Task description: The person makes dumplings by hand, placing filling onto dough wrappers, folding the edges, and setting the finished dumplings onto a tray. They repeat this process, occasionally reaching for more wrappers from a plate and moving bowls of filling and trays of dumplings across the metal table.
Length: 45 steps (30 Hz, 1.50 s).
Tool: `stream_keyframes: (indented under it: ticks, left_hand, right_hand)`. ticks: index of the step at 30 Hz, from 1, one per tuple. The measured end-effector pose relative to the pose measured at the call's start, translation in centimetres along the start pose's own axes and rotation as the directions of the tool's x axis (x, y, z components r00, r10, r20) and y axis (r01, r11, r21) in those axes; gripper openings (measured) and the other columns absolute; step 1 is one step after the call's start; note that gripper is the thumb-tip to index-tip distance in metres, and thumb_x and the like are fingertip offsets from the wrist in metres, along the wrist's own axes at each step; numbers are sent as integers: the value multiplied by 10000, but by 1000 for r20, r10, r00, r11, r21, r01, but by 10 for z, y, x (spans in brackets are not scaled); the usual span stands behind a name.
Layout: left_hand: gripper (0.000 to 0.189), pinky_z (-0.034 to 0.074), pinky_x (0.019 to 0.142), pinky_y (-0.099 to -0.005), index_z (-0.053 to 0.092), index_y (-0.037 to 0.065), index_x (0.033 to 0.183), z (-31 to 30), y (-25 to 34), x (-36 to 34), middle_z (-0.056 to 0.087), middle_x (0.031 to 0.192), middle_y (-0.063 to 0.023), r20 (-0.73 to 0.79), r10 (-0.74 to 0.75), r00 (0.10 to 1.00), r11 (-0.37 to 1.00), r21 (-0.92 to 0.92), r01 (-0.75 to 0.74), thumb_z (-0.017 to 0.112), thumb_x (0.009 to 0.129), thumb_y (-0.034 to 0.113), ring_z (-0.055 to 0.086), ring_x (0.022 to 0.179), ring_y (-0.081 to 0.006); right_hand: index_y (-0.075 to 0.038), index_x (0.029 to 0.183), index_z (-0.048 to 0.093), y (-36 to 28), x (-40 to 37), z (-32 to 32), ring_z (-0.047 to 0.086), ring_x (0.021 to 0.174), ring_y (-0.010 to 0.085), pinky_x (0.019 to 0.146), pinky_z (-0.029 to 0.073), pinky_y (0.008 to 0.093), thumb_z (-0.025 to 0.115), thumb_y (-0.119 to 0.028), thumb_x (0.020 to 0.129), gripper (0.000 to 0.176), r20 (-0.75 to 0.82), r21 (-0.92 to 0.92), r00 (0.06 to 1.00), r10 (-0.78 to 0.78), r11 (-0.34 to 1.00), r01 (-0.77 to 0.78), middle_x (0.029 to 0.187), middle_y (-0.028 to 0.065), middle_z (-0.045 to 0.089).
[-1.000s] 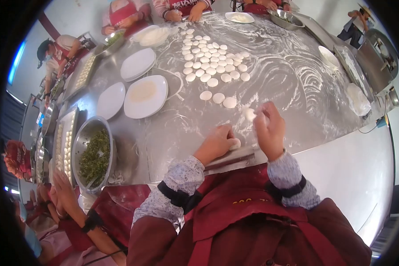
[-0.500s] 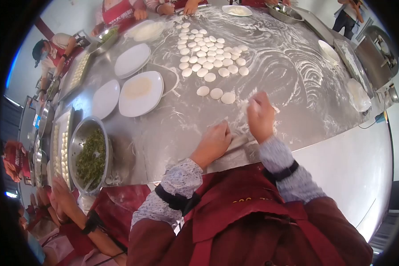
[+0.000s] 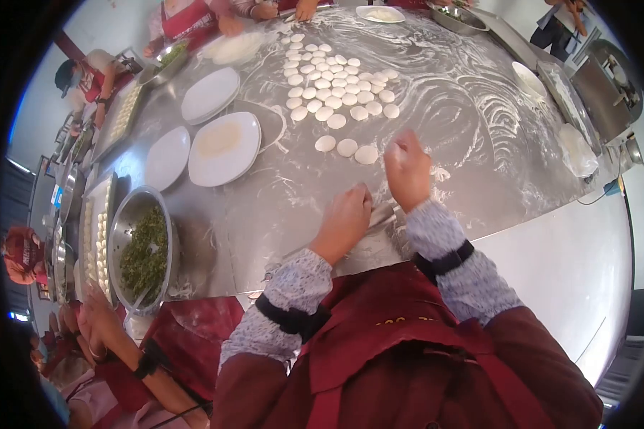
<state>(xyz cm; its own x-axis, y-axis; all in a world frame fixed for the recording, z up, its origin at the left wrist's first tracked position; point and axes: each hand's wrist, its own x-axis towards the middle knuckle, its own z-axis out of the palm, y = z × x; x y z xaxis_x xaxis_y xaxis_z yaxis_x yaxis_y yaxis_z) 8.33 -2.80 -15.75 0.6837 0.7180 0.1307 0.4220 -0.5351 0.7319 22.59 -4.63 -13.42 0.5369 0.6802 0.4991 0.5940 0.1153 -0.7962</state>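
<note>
My left hand is closed low over the floury steel table, its fingers curled under. A pale rod-shaped thing lies beside its fingertips, partly hidden by the hand. Further forward and to the right, my right hand is closed as well, its fingers blurred; I cannot tell what either hand holds. Just beyond my hands lie three flat white dough rounds in a row. A larger cluster of dough rounds spreads behind them.
White plates stand left of centre on the table. A metal bowl of chopped green filling is at the near left, beside a tray of small dough pieces. A co-worker's hands are at the lower left; other people stand around the far side.
My right hand has shifted left and a little forward, staying closed. My left hand has moved slightly forward. The whole view has shifted slightly.
</note>
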Motion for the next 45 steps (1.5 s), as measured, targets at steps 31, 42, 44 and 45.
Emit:
stream_keyframes:
  ticks: [31,42,44,45]
  left_hand:
    - [134,439,665,-439,562,6,794,8,-2,5,597,767,-199,23,5,1000,997,82,-7,503,787,126,569,742,-379]
    - [159,429,696,-454,561,5,860,14,6,5,596,793,-206,-86,-24,996,999,-34,22,480,796,125,561,780,-387]
    - [164,432,703,-449,564,3,862,9,-5,0,595,796,-209,-27,0,1000,999,43,1,476,799,126,561,783,-388]
    - [170,435,709,-445,567,0,864,7,-11,-4,594,800,-213,47,24,999,993,117,-30,472,802,127,561,787,-390]
  right_hand:
    - [-19,845,510,-5,-7,-6,580,683,374,604,458,390,503,-92,772,104,15,-56,999,46,997,-45,716,194,571]
    - [-30,837,504,-1,-1,4,571,637,373,577,454,387,489,-96,780,88,-16,-52,1000,6,999,-7,677,192,553]
    - [-29,836,504,-2,-12,-10,572,637,373,576,455,386,487,-96,780,88,0,-40,1000,14,999,-14,676,192,553]
    - [-28,835,505,0,-20,-20,573,638,373,575,455,386,486,-95,780,88,7,-35,999,31,999,-31,675,193,554]
